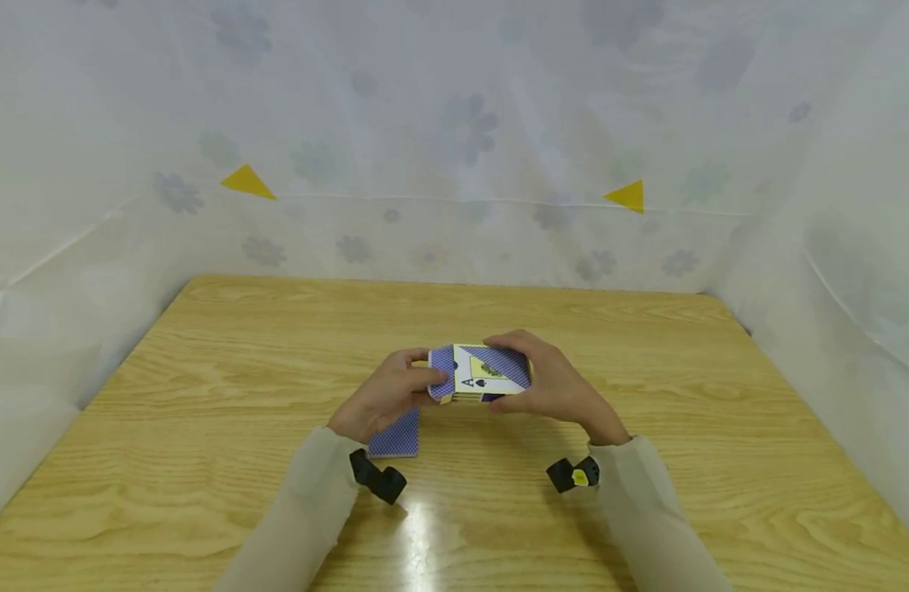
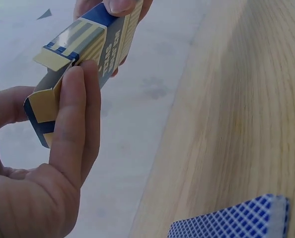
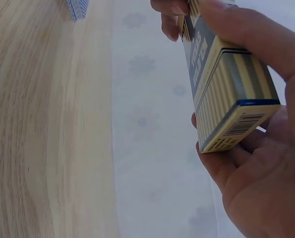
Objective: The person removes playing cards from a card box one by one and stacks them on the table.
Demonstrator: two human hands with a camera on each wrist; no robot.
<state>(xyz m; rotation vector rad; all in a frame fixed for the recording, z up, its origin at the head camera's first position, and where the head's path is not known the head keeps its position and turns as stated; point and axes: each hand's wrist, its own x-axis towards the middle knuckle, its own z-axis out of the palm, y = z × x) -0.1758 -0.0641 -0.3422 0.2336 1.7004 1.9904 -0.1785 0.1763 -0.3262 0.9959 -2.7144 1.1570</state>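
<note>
Both hands hold a playing card box (image 1: 491, 370) above the table, its ace of spades print showing in the head view. At the box's right end my right hand (image 1: 550, 378) grips it between thumb and fingers; the barcoded end (image 3: 244, 125) shows in the right wrist view. My left hand (image 1: 387, 395) pinches the lid (image 2: 42, 106) at the left end, thumb on the blue patterned side. That lid stands open in the left wrist view, a small side flap (image 2: 50, 59) sticking out. Whatever is inside the box is hidden.
A blue-checked deck of cards (image 1: 396, 437) lies on the wooden table (image 1: 276, 353), partly covered by the left hand and wrist. Pale flowered sheeting (image 1: 424, 123) encloses the back and sides, with yellow triangles (image 1: 250, 182) on it. Small black cameras (image 1: 380, 477) sit on both wrists.
</note>
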